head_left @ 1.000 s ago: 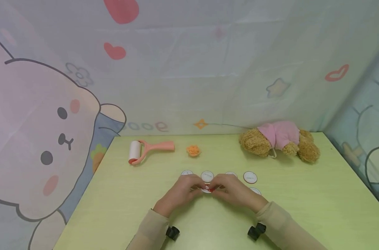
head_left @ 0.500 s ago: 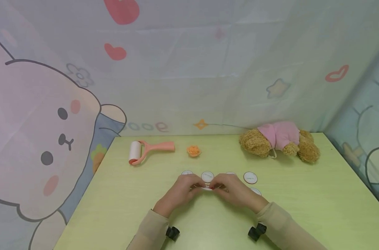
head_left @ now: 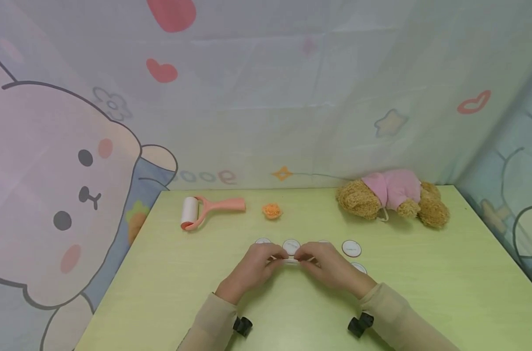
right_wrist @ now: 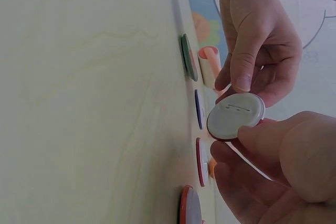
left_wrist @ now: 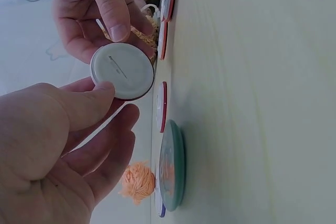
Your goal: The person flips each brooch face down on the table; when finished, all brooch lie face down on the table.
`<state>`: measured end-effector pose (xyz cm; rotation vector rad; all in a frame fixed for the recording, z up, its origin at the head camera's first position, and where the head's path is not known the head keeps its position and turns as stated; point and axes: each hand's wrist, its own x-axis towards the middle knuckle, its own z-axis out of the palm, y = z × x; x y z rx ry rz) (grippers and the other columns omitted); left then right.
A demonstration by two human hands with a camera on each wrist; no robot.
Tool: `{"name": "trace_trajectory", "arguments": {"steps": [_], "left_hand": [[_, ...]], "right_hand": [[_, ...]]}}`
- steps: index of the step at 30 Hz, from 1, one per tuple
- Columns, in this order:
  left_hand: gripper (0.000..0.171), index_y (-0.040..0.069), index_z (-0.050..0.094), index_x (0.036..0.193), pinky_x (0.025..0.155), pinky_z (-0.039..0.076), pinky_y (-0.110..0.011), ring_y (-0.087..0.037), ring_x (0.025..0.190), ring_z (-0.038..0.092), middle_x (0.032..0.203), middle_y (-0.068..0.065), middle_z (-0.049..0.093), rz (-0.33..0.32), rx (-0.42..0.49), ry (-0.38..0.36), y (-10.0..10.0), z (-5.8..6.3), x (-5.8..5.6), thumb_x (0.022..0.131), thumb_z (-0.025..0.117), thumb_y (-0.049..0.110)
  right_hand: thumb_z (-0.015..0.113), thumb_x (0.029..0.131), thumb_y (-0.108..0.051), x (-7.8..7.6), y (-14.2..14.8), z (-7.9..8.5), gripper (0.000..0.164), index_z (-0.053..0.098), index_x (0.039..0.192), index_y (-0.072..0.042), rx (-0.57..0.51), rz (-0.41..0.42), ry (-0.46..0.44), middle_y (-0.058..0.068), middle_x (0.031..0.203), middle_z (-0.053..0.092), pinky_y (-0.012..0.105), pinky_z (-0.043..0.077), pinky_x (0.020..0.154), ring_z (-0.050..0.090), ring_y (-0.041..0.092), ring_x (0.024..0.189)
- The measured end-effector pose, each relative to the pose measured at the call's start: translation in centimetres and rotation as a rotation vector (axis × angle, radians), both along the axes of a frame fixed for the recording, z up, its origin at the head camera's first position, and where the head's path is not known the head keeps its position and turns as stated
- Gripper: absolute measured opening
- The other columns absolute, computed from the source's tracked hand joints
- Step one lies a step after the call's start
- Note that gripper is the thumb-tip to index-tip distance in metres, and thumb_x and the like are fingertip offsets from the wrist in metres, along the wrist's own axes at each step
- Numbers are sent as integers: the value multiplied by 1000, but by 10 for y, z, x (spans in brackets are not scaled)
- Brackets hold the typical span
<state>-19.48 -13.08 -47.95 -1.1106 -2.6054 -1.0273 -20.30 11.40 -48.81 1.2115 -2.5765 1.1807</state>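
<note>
A round pin-back button badge [left_wrist: 123, 71] is pinched between both hands, its white back with the metal pin [right_wrist: 239, 108] facing the wrist cameras. My left hand [head_left: 258, 268] holds one edge, thumb on the back. On the opposite edge, my right hand [head_left: 329, 267] grips with its thumb also over the back. In the head view, only a thin white edge of the held badge [head_left: 291, 261] shows between the fingertips. Several more badges lie face down on the table just beyond the hands, including a white-backed one [head_left: 291, 247] and another [head_left: 351, 248] to the right.
At the back left lies a lint roller [head_left: 213, 207] with a pink handle. An orange ball of yarn-like material [head_left: 272, 211] sits at the back middle. A plush toy in pink clothing [head_left: 393, 195] lies back right. One green-rimmed badge [left_wrist: 179, 166] rests near the left hand.
The held badge has tilted: its red and white face showed between the fingers earlier, and now it appears nearly edge-on from the head. Both hands have stayed almost in place.
</note>
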Motion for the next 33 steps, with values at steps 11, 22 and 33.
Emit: {"name": "trace_trajectory", "arguments": {"steps": [11, 22, 33], "left_hand": [[13, 9, 79, 105, 80, 60, -23, -14, 92, 72, 103, -2, 80, 29, 21, -19, 2, 2, 0, 95, 75, 2], [19, 4, 77, 110, 79, 61, -24, -20, 90, 75, 107, -9, 78, 32, 38, -14, 2, 2, 0, 94, 75, -4], [20, 5, 77, 107, 78, 60, -21, -23, 93, 74, 110, -9, 75, 31, 50, 3, 3, 1, 1, 92, 75, -8]], "right_hand": [[73, 94, 5, 1, -2, 1, 26, 70, 112, -14, -39, -49, -22, 0, 104, 76, 26, 62, 74, 74, 14, 93], [72, 95, 5, 1, -3, 3, 25, 69, 113, -12, -24, -53, -21, 1, 103, 75, 26, 61, 74, 73, 14, 91], [72, 94, 7, 1, -1, -2, 24, 69, 113, -7, -34, -42, 48, 9, 111, 73, 27, 62, 74, 75, 19, 86]]}}
